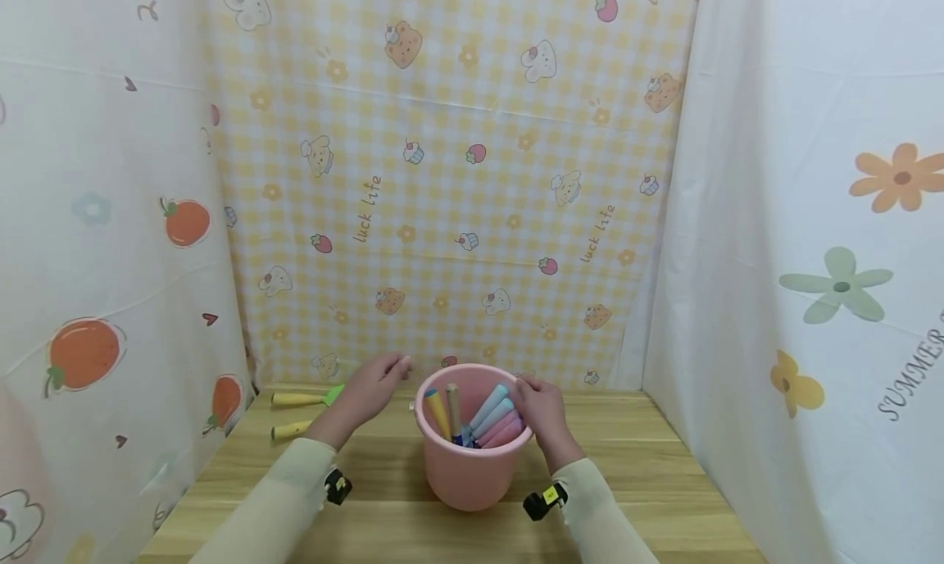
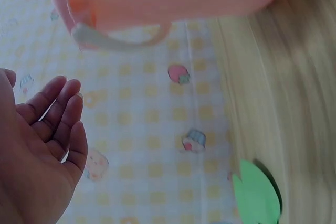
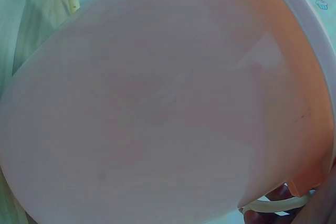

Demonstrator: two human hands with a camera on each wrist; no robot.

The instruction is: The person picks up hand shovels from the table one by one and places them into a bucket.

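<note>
A pink bucket [image 1: 469, 478] stands upright on the wooden table. Several long handles stick up inside it: a yellow one [image 1: 438, 415], a wooden one [image 1: 454, 412], light blue ones [image 1: 490, 408] and pink ones [image 1: 503, 430]; their lower ends are hidden. At the bucket's right rim, my right hand [image 1: 544, 412] grips the edge; in the right wrist view its fingers are by the pale bail handle [image 3: 278, 204], mostly out of frame. My left hand [image 1: 378, 386] is left of the bucket, apart from it, its fingers loosely bent and holding nothing.
Left of my left forearm lie two yellow-handled tools, a far one [image 1: 297, 399] and a near one [image 1: 290, 430]. A green tool head [image 2: 257, 195] lies on the table in the left wrist view. A checked cloth [image 1: 442, 203] hangs behind; white cloths hang at both sides.
</note>
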